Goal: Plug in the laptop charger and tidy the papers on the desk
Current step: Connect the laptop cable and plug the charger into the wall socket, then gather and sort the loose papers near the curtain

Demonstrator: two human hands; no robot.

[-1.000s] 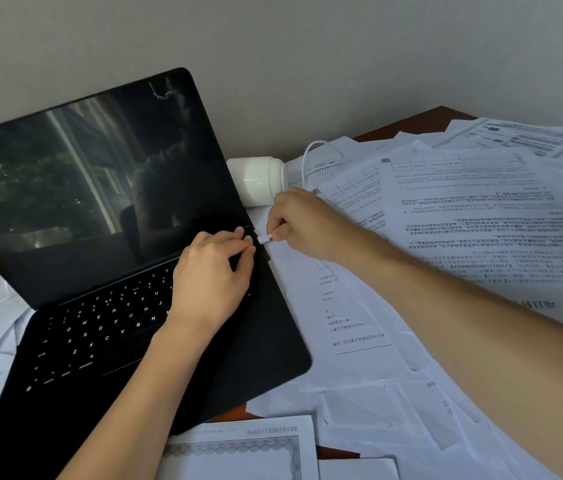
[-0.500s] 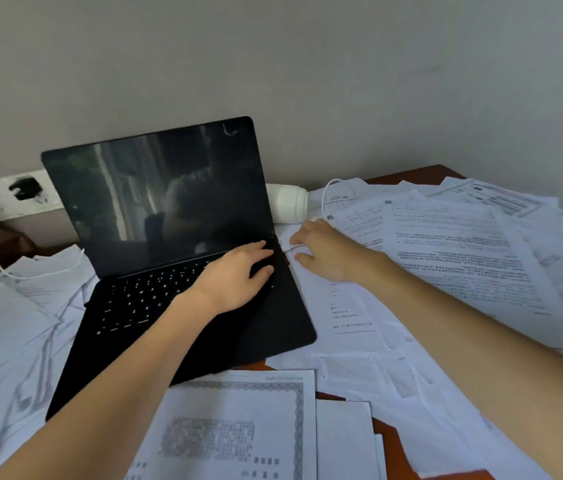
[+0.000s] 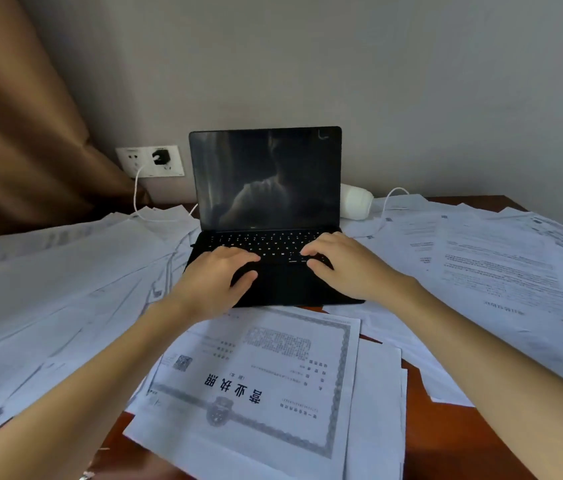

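Note:
A black laptop (image 3: 266, 178) stands open with a dark screen at the back middle of the desk. My left hand (image 3: 214, 282) and my right hand (image 3: 342, 268) both rest on its keyboard and palm rest, fingers relaxed and holding nothing. A black charger plug (image 3: 160, 156) sits in the white wall socket (image 3: 150, 162). Its white cable (image 3: 138, 199) drops to the desk behind the laptop and loops out on the right as the cable loop (image 3: 391, 199). Loose white papers (image 3: 65, 278) cover the desk; a bordered certificate (image 3: 259, 379) lies in front of the laptop.
A white cylindrical object (image 3: 356, 201) lies behind the laptop's right side. A brown curtain (image 3: 20, 133) hangs at the left. More printed sheets (image 3: 501, 268) spread over the right half. Bare brown desk (image 3: 446, 441) shows near the front right.
My right hand has let go of the cable's plug at the laptop's right edge. Both hands moved onto the keyboard, and the view pulled back and up.

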